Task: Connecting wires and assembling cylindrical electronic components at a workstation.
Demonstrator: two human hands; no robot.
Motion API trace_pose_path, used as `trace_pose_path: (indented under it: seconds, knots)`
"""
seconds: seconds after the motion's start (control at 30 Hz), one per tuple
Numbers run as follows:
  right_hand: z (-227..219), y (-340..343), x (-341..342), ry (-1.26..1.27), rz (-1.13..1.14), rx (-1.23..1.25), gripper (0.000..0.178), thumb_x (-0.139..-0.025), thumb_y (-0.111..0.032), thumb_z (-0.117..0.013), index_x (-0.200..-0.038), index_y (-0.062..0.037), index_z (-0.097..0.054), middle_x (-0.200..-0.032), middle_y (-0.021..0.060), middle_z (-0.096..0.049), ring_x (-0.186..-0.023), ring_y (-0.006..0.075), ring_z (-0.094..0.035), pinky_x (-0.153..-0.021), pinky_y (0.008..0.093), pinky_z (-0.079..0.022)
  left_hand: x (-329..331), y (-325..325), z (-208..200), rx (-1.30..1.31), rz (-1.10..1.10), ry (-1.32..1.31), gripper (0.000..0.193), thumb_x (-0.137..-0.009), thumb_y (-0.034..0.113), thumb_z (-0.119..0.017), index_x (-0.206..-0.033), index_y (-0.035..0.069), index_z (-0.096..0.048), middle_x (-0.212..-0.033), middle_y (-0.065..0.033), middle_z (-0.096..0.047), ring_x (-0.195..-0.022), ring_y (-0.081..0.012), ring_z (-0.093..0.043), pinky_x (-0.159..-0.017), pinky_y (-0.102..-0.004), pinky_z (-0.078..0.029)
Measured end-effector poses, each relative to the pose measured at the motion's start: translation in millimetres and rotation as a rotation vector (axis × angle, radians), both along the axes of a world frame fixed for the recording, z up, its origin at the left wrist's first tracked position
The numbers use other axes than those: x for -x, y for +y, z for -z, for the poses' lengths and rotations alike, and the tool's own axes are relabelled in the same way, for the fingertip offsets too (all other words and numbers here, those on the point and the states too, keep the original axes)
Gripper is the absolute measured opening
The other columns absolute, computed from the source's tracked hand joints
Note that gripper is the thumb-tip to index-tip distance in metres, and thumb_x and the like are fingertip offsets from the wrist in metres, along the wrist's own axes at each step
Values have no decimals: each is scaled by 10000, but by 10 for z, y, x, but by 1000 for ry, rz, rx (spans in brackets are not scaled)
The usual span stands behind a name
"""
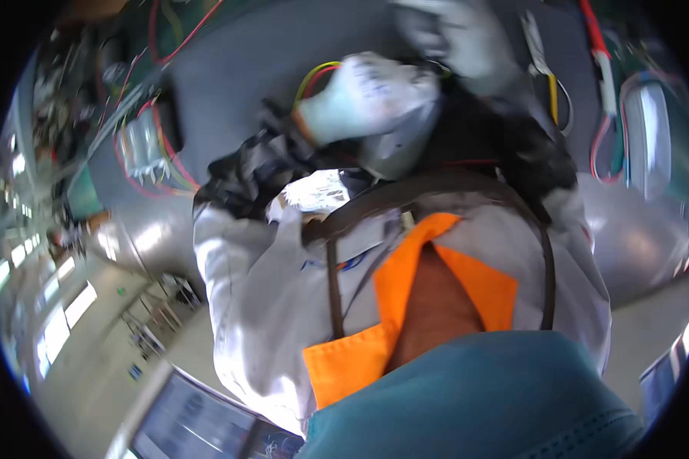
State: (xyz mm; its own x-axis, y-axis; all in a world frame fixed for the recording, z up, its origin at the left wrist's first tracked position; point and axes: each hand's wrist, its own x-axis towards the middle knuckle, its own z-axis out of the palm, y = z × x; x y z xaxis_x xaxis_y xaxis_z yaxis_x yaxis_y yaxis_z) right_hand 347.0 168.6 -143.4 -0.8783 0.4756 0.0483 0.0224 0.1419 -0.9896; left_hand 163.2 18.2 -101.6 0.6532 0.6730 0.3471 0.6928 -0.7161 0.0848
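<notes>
My left hand point(379, 92), in a white knit glove, has its fingers curled closed over the grey mat. What it grips is hidden. A smooth grey piece point(406, 141) shows just below that hand, close to my body. Behind the left wrist curves a loop of yellow-green and red wires point(312, 80). My right hand point(463, 42), also white-gloved, is farther up and to the right. Motion smears its fingers, so their hold cannot be made out. Dark sleeve covers lie over both my forearms.
Scissors point(540, 65) with a partly yellow handle lie right of my hands. Farther right are a red-handled tool point(599, 53) and a grey rounded part point(652, 141) with wires. A grey part point(142, 145) with coloured wires sits at the left. The dark grey mat point(230, 69) spans the worktop.
</notes>
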Motion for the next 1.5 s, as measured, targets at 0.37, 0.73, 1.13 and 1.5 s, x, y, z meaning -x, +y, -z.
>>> trace_pose_path:
  seconds: [0.37,0.73,1.13,1.5]
  knots:
    - [37,-1021,-1478,-814,730,-873,486,-961,-167,-658,-1435,-126,-557,-1302,195,-618,-1183,389,-606,-960,470,-508,123,211,-296,114,-57,-131,240,-924,145,-688,-1145,51,-700,-1087,-155,-683,-973,-352,-653,-844,-425,-549]
    - [-55,-1638,-2097,-834,641,-742,779,-835,20,-646,-1563,-110,-399,-1383,244,-559,-1234,463,-541,-1041,490,-459,408,463,80,1001,42,-1129,392,-1052,218,-538,-1290,-85,-614,-1263,-146,-707,-1163,-202,-672,-1039,-315,-506]
    - [-328,-782,-1530,-374,331,404,589,-977,17,-620,-1534,-97,-464,-1171,36,-628,-1003,103,-630,-886,272,-547,361,381,59,1284,-119,-1744,382,-1101,273,-491,-1338,-12,-584,-1186,-118,-688,-1055,-220,-682,-964,-393,-561]
    - [-602,-1059,-788,-775,120,-871,687,-890,-390,-726,-1466,-101,-488,-1061,200,-715,-941,394,-714,-784,449,-574,536,417,227,653,151,-1128,492,-1088,359,-468,-1262,-79,-609,-1110,-128,-705,-1013,-204,-683,-944,-350,-545]
